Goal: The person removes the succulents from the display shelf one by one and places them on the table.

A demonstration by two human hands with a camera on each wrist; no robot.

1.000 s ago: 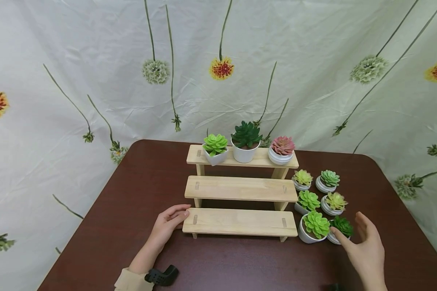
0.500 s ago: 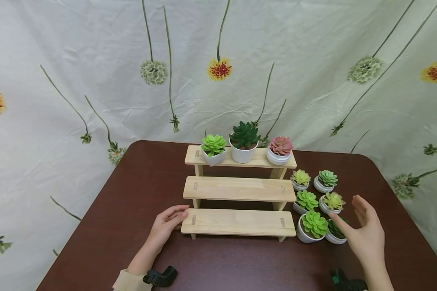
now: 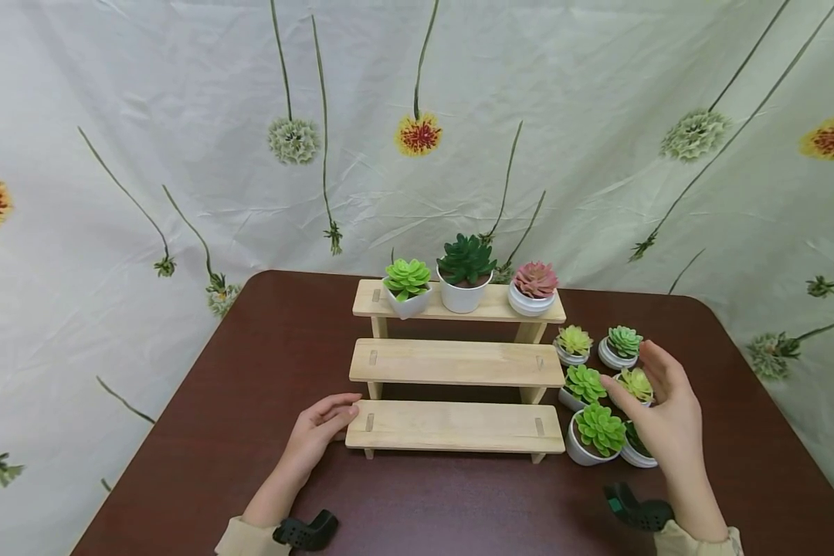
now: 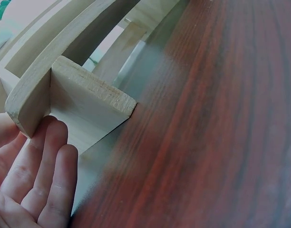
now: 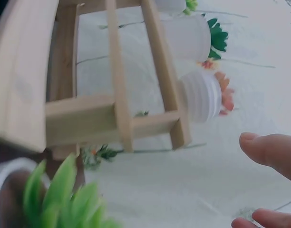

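My left hand [image 3: 320, 421] holds the left end of the bottom board of a three-step wooden plant stand [image 3: 455, 425]. In the left wrist view, its fingers [image 4: 55, 156] curl under the board's end. My right hand [image 3: 667, 405] hovers over the potted succulents at the stand's right, thumb and fingers spread apart and holding nothing. Below it a yellow-green succulent [image 3: 635, 384] is partly hidden. A pale green succulent [image 3: 623, 342] sits near its fingertips, and a bright green one [image 3: 584, 384] lies left of the thumb.
On the top board stand a light green succulent [image 3: 408, 279], a dark green one [image 3: 466, 261] and a pink one [image 3: 536, 280]. A yellowish succulent [image 3: 574, 340], a large green one [image 3: 601, 430] and a half-hidden dark green one [image 3: 638, 444] stand on the brown table [image 3: 459, 510].
My right hand has moved away from the dark green succulent at the front, first up, then left and farther back over the yellow-green one. The left hand stays on the stand.
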